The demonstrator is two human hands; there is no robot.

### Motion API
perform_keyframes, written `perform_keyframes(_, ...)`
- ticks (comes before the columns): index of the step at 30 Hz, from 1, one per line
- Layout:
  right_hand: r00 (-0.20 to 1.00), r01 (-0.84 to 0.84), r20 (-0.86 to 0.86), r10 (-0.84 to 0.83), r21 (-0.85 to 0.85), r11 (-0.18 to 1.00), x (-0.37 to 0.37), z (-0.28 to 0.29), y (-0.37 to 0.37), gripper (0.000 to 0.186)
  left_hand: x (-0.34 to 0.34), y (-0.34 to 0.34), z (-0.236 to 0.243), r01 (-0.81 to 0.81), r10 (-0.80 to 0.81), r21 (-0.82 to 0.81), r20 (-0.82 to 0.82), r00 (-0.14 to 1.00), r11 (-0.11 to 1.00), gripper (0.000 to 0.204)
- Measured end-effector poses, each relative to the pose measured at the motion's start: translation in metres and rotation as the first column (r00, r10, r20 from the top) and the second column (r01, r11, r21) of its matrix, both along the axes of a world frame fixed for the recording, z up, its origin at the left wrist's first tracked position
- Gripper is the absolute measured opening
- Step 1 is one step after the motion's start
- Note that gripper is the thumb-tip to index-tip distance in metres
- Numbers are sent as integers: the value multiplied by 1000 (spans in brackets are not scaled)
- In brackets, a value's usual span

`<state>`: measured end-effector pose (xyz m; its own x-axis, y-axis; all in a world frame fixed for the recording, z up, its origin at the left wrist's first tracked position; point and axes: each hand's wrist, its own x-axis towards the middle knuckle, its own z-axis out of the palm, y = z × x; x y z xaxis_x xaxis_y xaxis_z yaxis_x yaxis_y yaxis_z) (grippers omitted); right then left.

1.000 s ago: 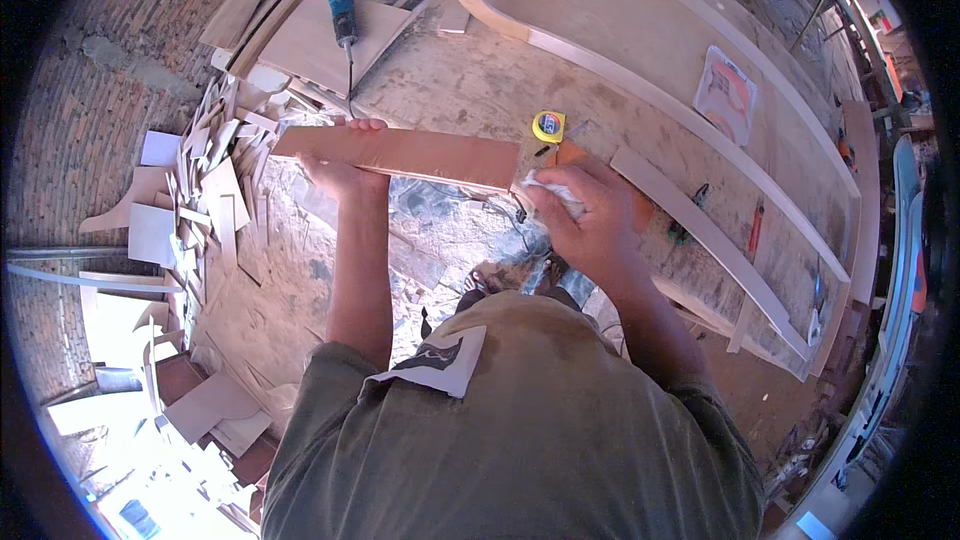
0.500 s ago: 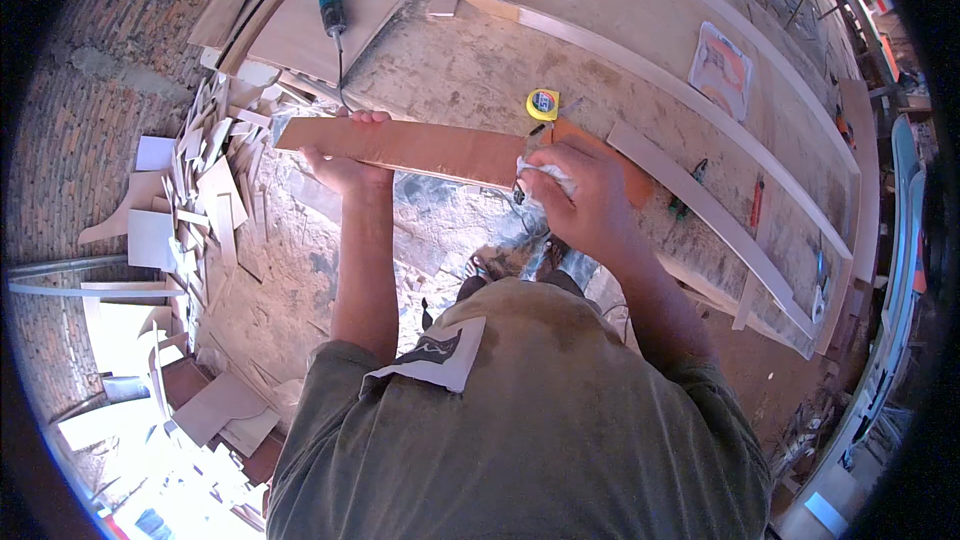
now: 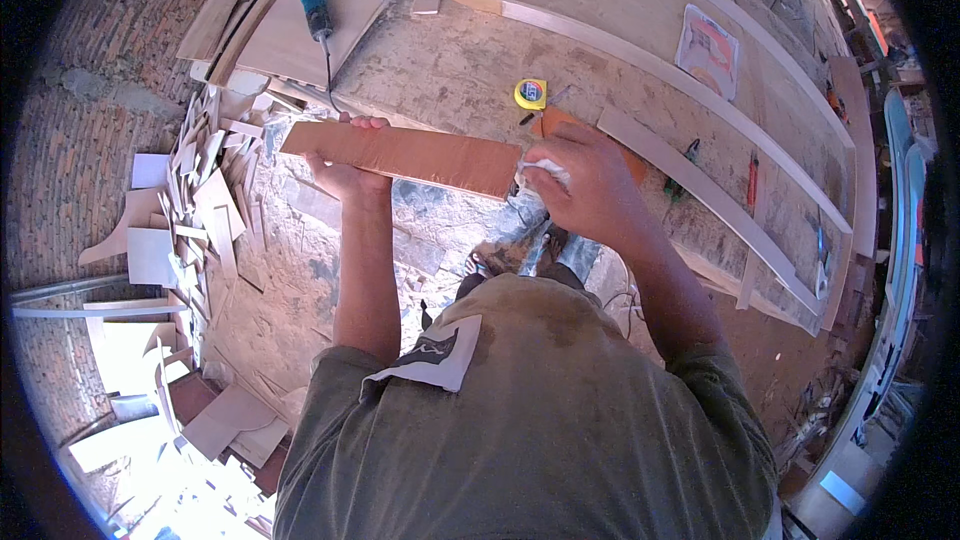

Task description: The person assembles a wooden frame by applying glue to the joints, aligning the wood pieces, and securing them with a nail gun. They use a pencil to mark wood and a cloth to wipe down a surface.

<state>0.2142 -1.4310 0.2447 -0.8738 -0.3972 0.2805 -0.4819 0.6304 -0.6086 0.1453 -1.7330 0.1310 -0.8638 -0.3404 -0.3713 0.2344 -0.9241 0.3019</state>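
Observation:
A flat reddish-brown wooden board (image 3: 420, 157) is held up in front of me, over the near edge of the workbench. My left hand (image 3: 352, 172) grips it near its left end, with the thumb and palm on the near edge and fingertips showing over the far edge. At the board's right end, my right hand (image 3: 575, 175) is closed on a crumpled white cloth (image 3: 546, 171). The cloth is at or very near the board's end; exact contact is hard to make out. Beyond the right hand lies an orange sheet (image 3: 556, 121) on the bench, partly covered by the hand.
On the workbench (image 3: 450, 70) are a yellow tape measure (image 3: 530, 93), a corded angle grinder (image 3: 315, 10), a long pale strip (image 3: 700, 198), green-handled pliers (image 3: 690, 162), a red tool (image 3: 753, 180) and a printed sheet (image 3: 708, 52). Wood offcuts (image 3: 215, 205) pile up at left, beside a brick wall (image 3: 110, 90).
The board's right end has dipped slightly toward me, and more of its face shows. My right hand with the cloth stays at that end. The whole view has shifted a little.

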Motion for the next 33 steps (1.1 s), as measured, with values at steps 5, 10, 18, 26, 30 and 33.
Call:
perform_keyframes(5, 999, 43, 20, -43, -2, 999, 1, -1, 2, 12, 8, 7, 6, 46, -47, -19, -52, 998, 999, 76)
perform_keyframes(10, 998, 49, -41, -47, 58, 997, 10, 4, -6, 11, 12, 5, 9, 26, -24, 16, -72, 997, 1000, 74)
perform_keyframes(18, 995, -49, 85, 54, -66, 997, 40, 7, 6, 15, -12, 5, -46, 164, -174, -75, -167, 970, 984, 71)
perform_keyframes(26, 657, 602, 674, -338, -199, 773, 43, -111, 96, 38, -26, -116, -181, -13, -11, 89, 253, 967, 996, 67)
perform_keyframes(30, 594, 741, 781, -191, -440, 506, 100, -140, 144, 48, 7, -111, -139, -135, 123, 16, 312, 942, 991, 72)
perform_keyframes(33, 623, 763, 770, -137, -561, 321, 130, -122, 158, 45, 12, -108, -133, -142, 105, 47, 455, 884, 989, 71)
